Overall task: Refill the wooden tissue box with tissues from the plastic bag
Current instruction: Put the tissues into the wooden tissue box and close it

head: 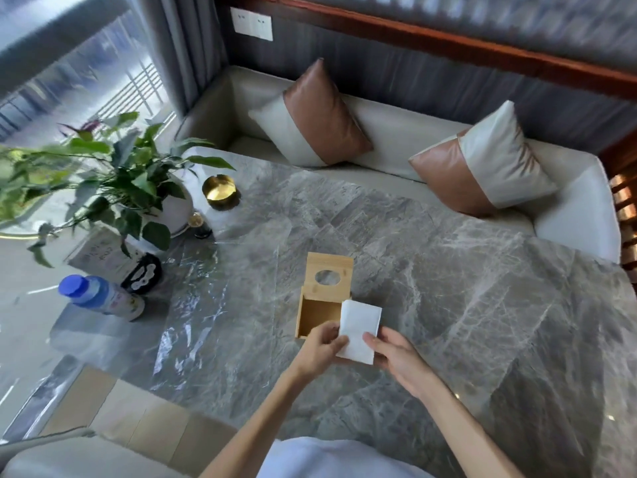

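A white stack of tissues (360, 327) is held between both hands just above the near right corner of the wooden tissue box (319, 317). The box stands open on the marble table, its inside bare, and its lid (329, 274) with an oval hole is slid back toward the far side. My left hand (322, 346) grips the stack's left edge. My right hand (396, 357) holds its right edge and underside. A clear plastic bag (203, 305) lies flat and crumpled on the table to the left of the box.
A bottle with a blue cap (100, 296) lies at the left. Behind it are a potted plant (127, 188), a gold bowl (220, 191), a small dark jar (200, 224) and a black-and-white item (143, 276). A sofa with two cushions (310, 115) lines the table's far side.
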A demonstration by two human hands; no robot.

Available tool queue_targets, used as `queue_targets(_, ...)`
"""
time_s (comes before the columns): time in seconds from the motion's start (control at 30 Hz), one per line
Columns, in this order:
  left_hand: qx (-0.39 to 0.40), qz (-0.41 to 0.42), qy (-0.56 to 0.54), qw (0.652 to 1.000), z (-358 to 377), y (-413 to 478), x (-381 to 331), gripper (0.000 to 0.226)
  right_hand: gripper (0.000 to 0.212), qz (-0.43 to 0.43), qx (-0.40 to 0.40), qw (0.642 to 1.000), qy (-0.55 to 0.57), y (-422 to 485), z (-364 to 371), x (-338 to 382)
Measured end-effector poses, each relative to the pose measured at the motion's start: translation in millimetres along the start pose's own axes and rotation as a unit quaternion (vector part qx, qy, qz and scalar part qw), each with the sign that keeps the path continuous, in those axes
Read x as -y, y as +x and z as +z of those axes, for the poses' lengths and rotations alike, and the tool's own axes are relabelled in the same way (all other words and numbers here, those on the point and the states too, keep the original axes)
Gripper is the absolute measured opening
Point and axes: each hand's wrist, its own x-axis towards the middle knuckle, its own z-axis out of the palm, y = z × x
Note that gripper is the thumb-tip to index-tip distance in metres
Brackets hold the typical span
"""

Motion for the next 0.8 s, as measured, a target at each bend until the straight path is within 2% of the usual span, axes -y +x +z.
queue_targets(0.17,-0.038,-0.011,-0.031,0.999,-30,-6,6,0.031,0.036,-0.024,0.005,0.998,-0.059,9,35,2)
queue_targets(0.27,-0.204,-0.008,0.038,0.978,-49,2,9,0.030,0.033,-0.080,-0.066,0.986,-0.129,25,42,15)
queue_targets(0.3,-0.243,-0.009,0.083,0.966,-56,6,10,0.035,0.033,-0.094,-0.079,0.978,-0.169,32,45,22)
queue_targets(0.33,-0.245,-0.017,0.123,0.962,-63,11,12,0.042,0.035,-0.101,-0.081,0.968,-0.217,39,49,27)
queue_targets(0.37,-0.209,-0.035,0.141,0.967,-68,16,15,0.050,0.036,-0.102,-0.078,0.952,-0.277,46,53,32)
queue_targets(0.43,-0.093,-0.060,0.112,0.988,-72,22,18,0.069,0.041,-0.096,-0.069,0.902,-0.416,60,64,37)
queue_targets(0.5,-0.041,-0.064,0.077,0.994,-73,24,26,0.083,0.049,-0.096,-0.043,0.848,-0.520,71,74,40)
queue_targets(0.6,-0.060,-0.065,0.055,0.995,-75,27,40,0.069,0.056,-0.104,0.001,0.771,-0.628,79,77,48)
queue_targets(0.67,-0.063,-0.072,0.070,0.993,-76,27,41,0.062,0.061,-0.075,0.025,0.724,-0.685,82,75,56)
queue_targets(0.8,-0.076,-0.089,0.084,0.990,-74,24,38,0.071,0.063,-0.033,0.073,0.654,-0.752,87,84,60)
